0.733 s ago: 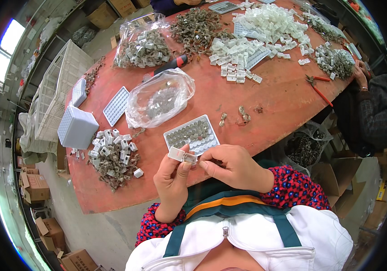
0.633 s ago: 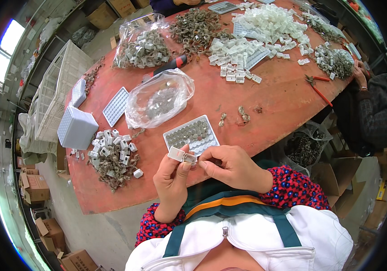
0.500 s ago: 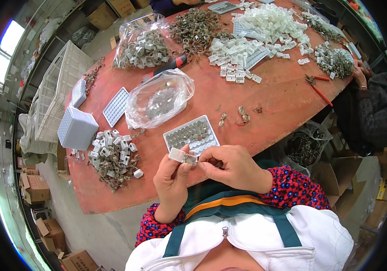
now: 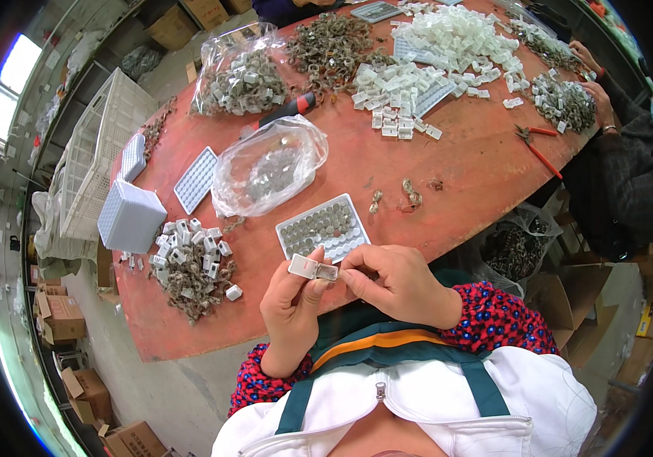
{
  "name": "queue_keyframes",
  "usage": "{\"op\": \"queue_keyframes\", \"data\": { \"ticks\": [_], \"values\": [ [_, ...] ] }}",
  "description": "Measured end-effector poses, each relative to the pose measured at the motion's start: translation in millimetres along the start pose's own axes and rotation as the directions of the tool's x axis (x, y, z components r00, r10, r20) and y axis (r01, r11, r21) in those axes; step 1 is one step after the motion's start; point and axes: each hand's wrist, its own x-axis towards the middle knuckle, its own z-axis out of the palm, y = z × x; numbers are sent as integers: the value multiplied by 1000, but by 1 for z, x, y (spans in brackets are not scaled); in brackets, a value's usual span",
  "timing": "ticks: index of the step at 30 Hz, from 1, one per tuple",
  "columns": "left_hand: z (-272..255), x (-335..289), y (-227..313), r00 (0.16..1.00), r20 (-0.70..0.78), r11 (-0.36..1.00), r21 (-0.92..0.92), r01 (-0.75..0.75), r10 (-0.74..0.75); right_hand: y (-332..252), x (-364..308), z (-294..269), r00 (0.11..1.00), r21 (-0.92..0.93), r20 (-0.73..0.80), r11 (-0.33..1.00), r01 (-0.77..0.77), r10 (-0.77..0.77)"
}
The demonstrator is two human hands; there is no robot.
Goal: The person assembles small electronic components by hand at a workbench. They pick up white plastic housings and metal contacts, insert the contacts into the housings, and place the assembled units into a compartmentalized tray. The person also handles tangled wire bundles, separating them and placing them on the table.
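One box [image 4: 302, 266], seemingly open, unfinished, pinched in the left hand [image 4: 290, 312] nearside of the tray [image 4: 360, 219]; right hand [image 4: 399, 286], fingers narrow at its end, grip unclear. Discs [image 4: 315, 227] wait in the tray, boxes [image 4: 189, 245] to its left.

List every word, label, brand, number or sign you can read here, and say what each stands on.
Nothing can be quoted reliably.
Lower-left carton: dark printed characters, too small and blurred.
Left-side carton: small printed marks, too small.
Top carton: printing, blurred.
White plastic piece in the left hand: faint reddish marking, too small to read.
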Motion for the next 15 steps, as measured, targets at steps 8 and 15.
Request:
{"op": "queue_keyframes", "data": {
  "ticks": [8, 15],
  "values": [
    [0, -4, -11, 997, -1, 964, -255, 71, -73, 3, 0, 3, 991, 115, 69, 986, -118, 110],
    [9, -5, -19, 964, -33, 774, -604, 191, -264, 19, 1, 16, 970, 335, 132, 912, -236, 203]
  ]
}}
